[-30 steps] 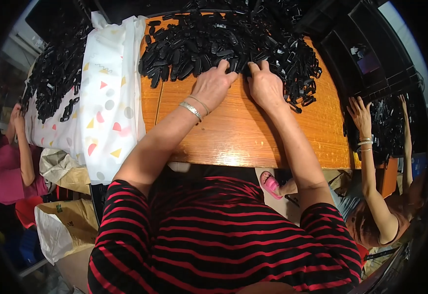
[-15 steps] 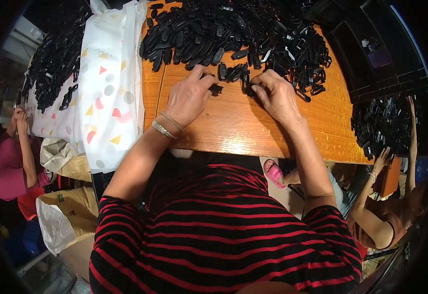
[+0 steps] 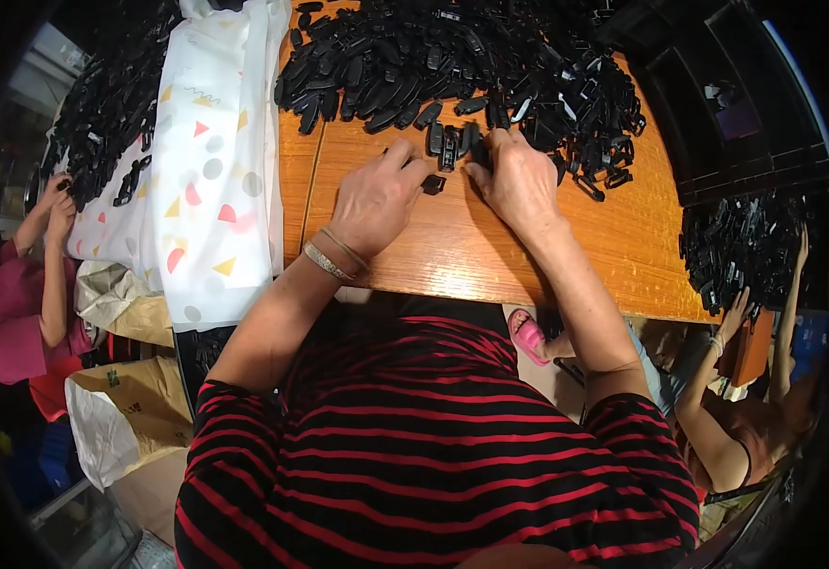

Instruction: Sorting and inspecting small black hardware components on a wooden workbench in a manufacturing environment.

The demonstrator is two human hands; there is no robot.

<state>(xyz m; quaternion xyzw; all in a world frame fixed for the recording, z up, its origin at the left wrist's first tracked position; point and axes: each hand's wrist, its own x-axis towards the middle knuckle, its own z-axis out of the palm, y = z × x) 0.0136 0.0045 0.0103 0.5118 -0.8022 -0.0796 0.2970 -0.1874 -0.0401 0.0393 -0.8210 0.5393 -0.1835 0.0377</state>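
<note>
Small, elongated black plastic pieces, some like clips with open frames, lie in a large heap [image 3: 414, 57] on the far part of the table. My left hand [image 3: 377, 201] is closed, with a small black plastic piece [image 3: 433, 184] at its fingertips, just above the wood. My right hand [image 3: 521, 180] reaches to the heap's near edge, fingers bent and pinched at a dark piece [image 3: 497, 116] that they partly hide. Between my hands, a frame-shaped black piece [image 3: 448, 149] lies beside a rounded black piece [image 3: 435, 138].
The wooden table [image 3: 433, 256] has a patterned white cloth [image 3: 215, 171] along its left. More black pieces [image 3: 101, 133] lie beyond it, near a person in a magenta top. At right, another person's hand [image 3: 737, 308] touches a further heap [image 3: 742, 247]. Black bins stand behind.
My right hand has moved slightly left and farther toward the heap. The frame-shaped piece that was beside it now lies nearer the middle. My left hand has shifted slightly right and nearer me.
</note>
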